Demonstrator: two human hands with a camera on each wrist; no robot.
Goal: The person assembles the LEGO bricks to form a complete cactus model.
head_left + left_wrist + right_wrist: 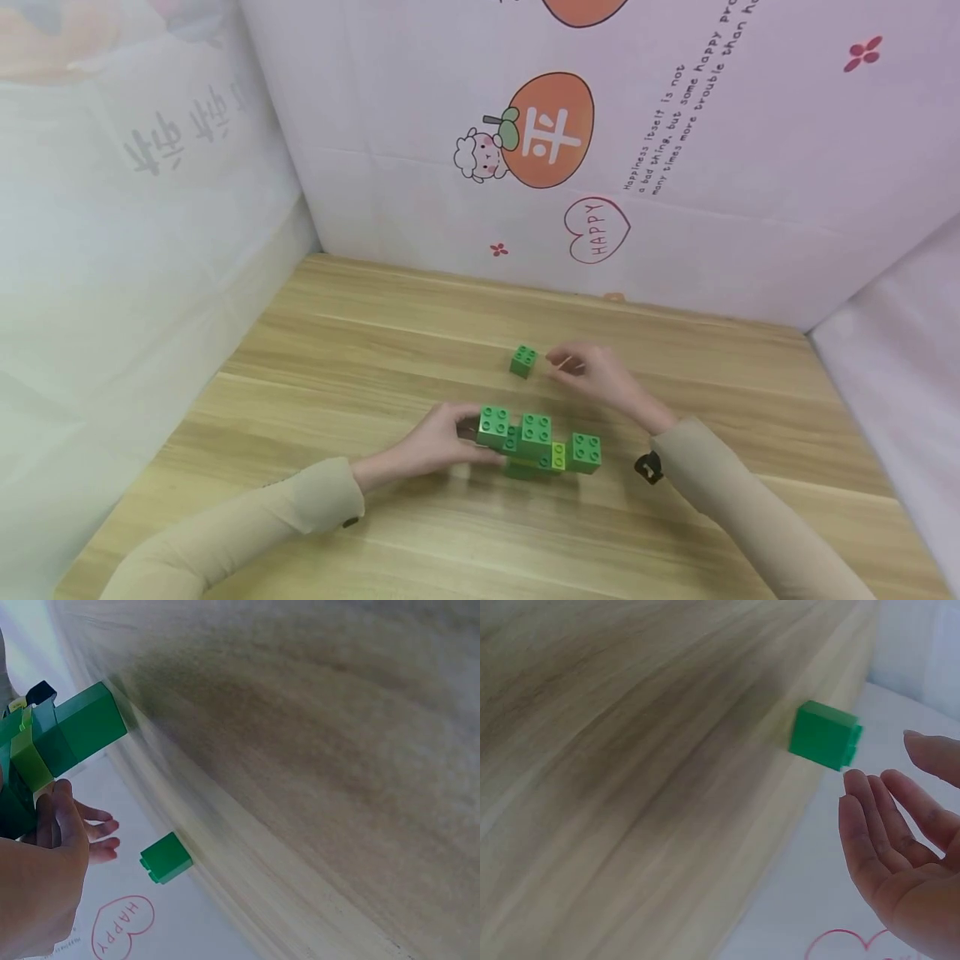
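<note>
My left hand grips the left end of a toy brick assembly, made of several green bricks with a yellow-green one among them. In the left wrist view, my left thumb and fingers press against the assembly. A single green toy brick with studs on top stands apart on the table, beyond the assembly. Just right of that brick hovers my right hand, its fingers loosely bent and holding nothing. The right wrist view has the loose brick near the spread fingertips, with a gap between them.
The wood-grain table carries the bricks. A white printed sheet rises behind it, and more white sheeting stands at the left. Another white sheet borders the right side.
</note>
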